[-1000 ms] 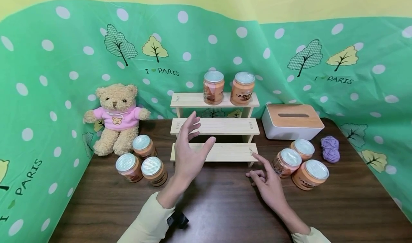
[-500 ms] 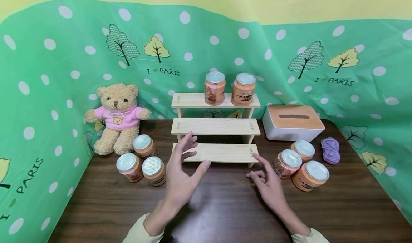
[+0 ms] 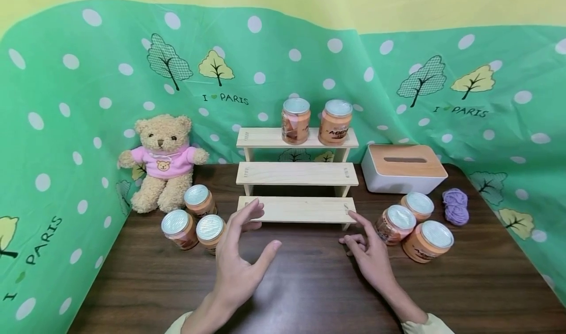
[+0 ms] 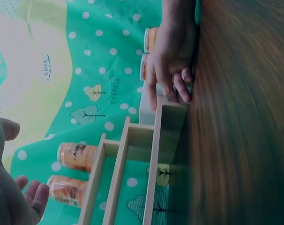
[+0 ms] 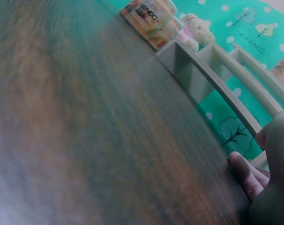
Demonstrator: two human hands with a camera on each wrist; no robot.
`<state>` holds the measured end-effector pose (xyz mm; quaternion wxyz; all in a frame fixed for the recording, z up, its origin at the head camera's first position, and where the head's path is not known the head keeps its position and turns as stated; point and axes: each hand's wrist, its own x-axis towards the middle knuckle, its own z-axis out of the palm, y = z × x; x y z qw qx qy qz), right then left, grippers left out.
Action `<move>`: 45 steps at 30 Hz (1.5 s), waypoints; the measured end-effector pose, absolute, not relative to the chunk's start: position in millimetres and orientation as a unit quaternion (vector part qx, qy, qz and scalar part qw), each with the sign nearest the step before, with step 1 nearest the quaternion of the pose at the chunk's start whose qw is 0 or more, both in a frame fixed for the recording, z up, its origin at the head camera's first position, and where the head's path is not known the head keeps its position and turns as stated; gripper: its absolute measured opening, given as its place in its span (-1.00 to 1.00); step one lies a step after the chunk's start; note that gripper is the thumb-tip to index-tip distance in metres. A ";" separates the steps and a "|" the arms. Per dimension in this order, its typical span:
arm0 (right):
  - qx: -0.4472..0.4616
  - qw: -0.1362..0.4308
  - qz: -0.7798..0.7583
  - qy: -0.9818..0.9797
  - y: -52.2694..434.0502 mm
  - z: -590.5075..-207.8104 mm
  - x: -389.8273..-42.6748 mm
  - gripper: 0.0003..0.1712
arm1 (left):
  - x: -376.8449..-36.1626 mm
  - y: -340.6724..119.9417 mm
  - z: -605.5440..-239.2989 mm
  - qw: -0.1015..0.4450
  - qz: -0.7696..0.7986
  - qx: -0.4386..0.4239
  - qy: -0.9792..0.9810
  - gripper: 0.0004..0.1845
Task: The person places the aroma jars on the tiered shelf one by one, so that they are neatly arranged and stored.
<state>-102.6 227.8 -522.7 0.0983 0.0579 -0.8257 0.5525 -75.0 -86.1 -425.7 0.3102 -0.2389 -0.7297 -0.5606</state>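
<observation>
Risk: toppling. Left hand [image 3: 239, 260] spread, empty, raised just beside three jars [image 3: 194, 223] on worktop [image 3: 309, 285]; right hand [image 3: 369, 253] relaxed, resting near rack [image 3: 298, 208]. Careless sweep could knock jars over.

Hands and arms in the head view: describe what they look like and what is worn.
Both the left hand and the right hand are bare: no gloves, rings or markings visible. Each wrist ends in a pale yellow sleeve cuff at the bottom edge. No watch or cable shows.
</observation>
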 end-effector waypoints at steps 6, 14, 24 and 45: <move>0.054 0.094 0.549 -0.829 228.2 -522.6 -102.0 -0.26 | -69.9 -102.9 -425.9 0.327 -0.552 -0.231 -0.731 -0.26; 0.061 0.098 0.555 -0.824 228.3 -524.7 -101.9 -0.26 | -65.0 -130.2 -428.4 0.332 -0.549 -0.200 -0.740 -0.18; 0.062 0.097 0.555 -0.824 229.0 -522.4 -102.1 -0.26 | -62.1 -158.8 -439.5 0.350 -0.528 -0.140 -0.761 -0.16; 0.061 0.098 0.556 -0.823 229.1 -522.3 -102.1 -0.26 | -78.2 -216.2 -461.1 0.426 -0.425 -0.014 -0.799 -0.56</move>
